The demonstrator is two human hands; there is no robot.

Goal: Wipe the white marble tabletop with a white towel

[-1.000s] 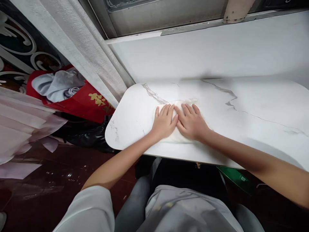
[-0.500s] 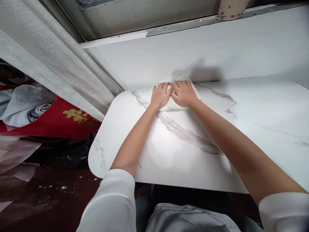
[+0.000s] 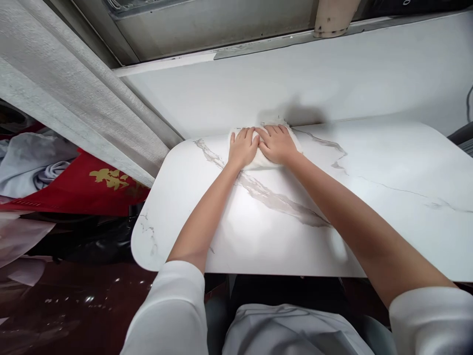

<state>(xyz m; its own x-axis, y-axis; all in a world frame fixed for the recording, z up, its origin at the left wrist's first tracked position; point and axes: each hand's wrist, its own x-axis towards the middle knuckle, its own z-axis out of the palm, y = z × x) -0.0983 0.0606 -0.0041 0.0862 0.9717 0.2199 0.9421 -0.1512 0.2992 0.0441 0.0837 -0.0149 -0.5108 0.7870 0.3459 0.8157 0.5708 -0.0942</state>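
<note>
My left hand (image 3: 244, 148) lies flat on a folded white cloth (image 3: 264, 162), its fingers stretched toward the wall. Beside it, my right hand (image 3: 278, 145) presses on the cloth's right part with fingers extended. The thumbs almost meet over the middle. Under the cloth is a white marble-patterned table (image 3: 177, 207) with grey-brown veins, and the cloth sits by its back edge. Both palms cover much of the cloth, so how it is folded cannot be made out.
A white wall panel (image 3: 207, 98) rises behind the table. A pale ridged post (image 3: 84, 84) slants along the left. Below it are a red bag (image 3: 81, 182) with gold marks and light-coloured fabric (image 3: 33, 158). A beige pipe (image 3: 334, 17) stands at the top.
The view has turned slightly right, bringing a dark object and a cable in at the right edge. My hands and the cloth have hardly moved on the table.
</note>
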